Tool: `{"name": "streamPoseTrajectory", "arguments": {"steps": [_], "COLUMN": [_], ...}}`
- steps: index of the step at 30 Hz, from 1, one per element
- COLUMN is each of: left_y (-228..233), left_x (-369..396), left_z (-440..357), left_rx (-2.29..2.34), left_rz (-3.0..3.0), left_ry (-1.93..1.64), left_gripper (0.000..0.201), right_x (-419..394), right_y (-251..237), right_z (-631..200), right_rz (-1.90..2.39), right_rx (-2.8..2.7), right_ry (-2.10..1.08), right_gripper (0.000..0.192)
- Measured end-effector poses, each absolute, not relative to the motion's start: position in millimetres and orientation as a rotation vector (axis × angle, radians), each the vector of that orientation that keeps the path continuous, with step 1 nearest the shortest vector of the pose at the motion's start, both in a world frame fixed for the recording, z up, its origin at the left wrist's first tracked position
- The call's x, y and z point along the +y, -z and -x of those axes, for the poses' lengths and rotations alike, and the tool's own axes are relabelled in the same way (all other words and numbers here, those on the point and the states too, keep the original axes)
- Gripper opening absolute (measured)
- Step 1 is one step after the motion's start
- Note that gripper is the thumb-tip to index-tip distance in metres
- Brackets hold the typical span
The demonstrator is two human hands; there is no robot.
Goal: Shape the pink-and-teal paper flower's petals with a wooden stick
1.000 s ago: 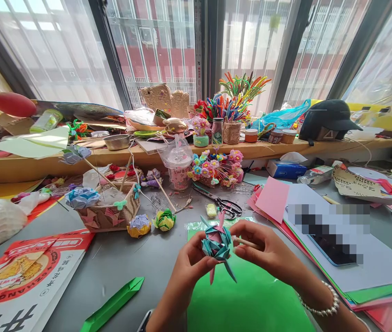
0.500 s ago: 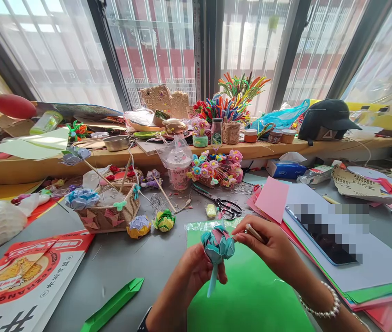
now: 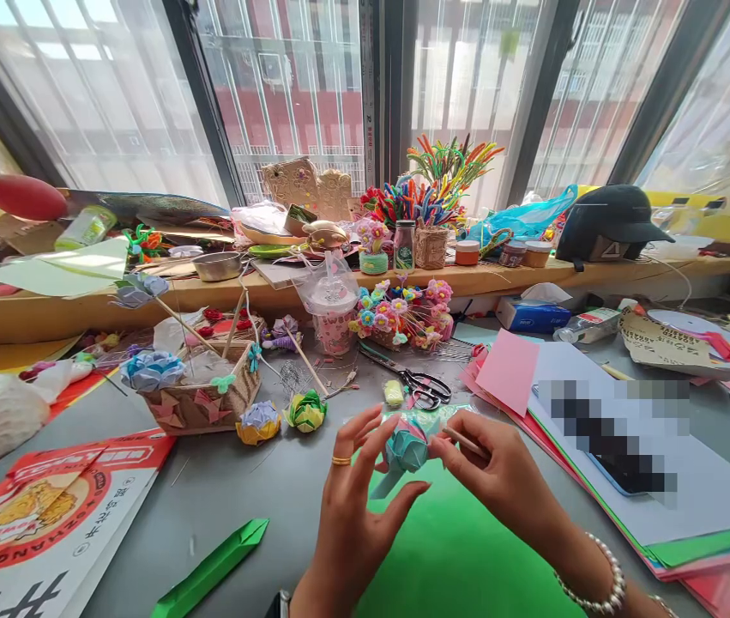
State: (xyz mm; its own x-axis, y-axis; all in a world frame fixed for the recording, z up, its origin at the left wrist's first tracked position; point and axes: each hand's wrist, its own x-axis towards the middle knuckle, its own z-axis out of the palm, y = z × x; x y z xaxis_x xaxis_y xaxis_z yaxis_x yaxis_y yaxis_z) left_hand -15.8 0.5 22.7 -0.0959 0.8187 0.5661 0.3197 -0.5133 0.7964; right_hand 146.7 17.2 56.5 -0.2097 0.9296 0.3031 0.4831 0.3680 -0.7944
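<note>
A teal folded-paper flower (image 3: 407, 446) with a pink centre and a pale blue strip below it is held over a green sheet (image 3: 467, 549). My right hand (image 3: 497, 463) pinches the flower's right side between thumb and finger. A thin pale stick (image 3: 467, 441) is also tucked in that hand. On the other side, my left hand (image 3: 365, 506) has its fingers spread around the flower, thumb apart from it. Whether its fingertips touch the petals I cannot tell.
Black-handled scissors (image 3: 425, 388) lie beyond the flower. Left are finished paper flowers (image 3: 306, 411), a cardboard box (image 3: 203, 403) and a folded green strip (image 3: 214, 566). A phone (image 3: 615, 446) rests on stacked coloured paper (image 3: 692, 506). A lidded cup (image 3: 332, 322) stands behind.
My left hand has let go of the flower from below and opened its fingers around it. The flower has tilted, its strip now pointing down-left. My right hand still pinches its right side.
</note>
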Motion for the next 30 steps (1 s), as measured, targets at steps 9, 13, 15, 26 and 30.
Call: {"name": "streamPoseTrajectory", "arguments": {"steps": [9, 13, 15, 26, 30], "left_y": [-29.6, -31.3, -30.4, -23.2, -17.8], "left_x": [3.0, 1.3, 1.4, 4.0, 4.9], "left_z": [15.5, 14.2, 13.7, 13.8, 13.0], "left_rx": [1.075, 1.058, 1.042, 1.118, 1.127], "left_rz": [-1.273, -1.187, -1.177, -1.343, -1.431], "left_ry": [-1.321, -1.283, -1.277, -1.302, -1.357], "left_gripper": [0.037, 0.041, 0.041, 0.038, 0.04], "right_x": [19.0, 20.1, 20.7, 19.8, 18.3], "right_y": [-60.5, -65.5, -66.8, -67.3, -66.6], "right_z": [-149.0, -150.3, -151.8, -152.0, -149.6], "right_rz": [0.996, 0.979, 0.961, 0.921, 0.934], "right_rx": [-1.742, -1.775, -1.827, -1.88, -1.894], "right_ry": [-1.161, -1.054, -0.979, -0.958, -0.924], "right_gripper": [0.03, 0.03, 0.031, 0.025, 0.023]}}
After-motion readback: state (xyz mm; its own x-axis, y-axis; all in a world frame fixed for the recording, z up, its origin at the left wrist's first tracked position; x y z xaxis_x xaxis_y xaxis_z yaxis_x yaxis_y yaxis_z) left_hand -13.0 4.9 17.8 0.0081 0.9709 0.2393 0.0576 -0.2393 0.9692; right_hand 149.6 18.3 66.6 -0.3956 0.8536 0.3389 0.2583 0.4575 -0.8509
